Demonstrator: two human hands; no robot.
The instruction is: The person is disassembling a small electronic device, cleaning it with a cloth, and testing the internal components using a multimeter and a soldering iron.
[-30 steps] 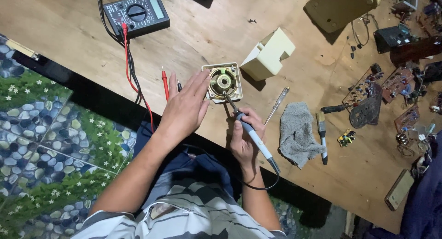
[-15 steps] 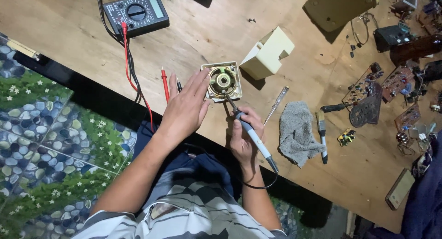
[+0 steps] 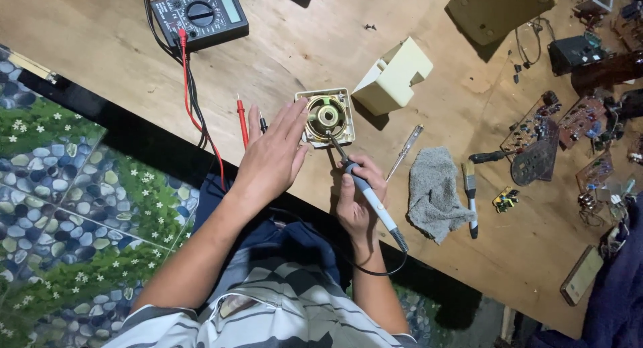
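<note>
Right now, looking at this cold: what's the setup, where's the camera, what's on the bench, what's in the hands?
There is no machine here: a person works with two bare hands, filmed by one camera worn on the head, looking down at a bare wooden tabletop. The left hand rests flat against a small square cream plastic housing with a round brass-coloured speaker inside. The right hand holds a grey-handled corded soldering iron like a pen, its tip at the housing's near edge. Around them lie a black digital multimeter with a red probe, a detached cream plastic cover, a clear-handled screwdriver, a crumpled grey cloth, a small brush and loose circuit boards at the right.
</note>
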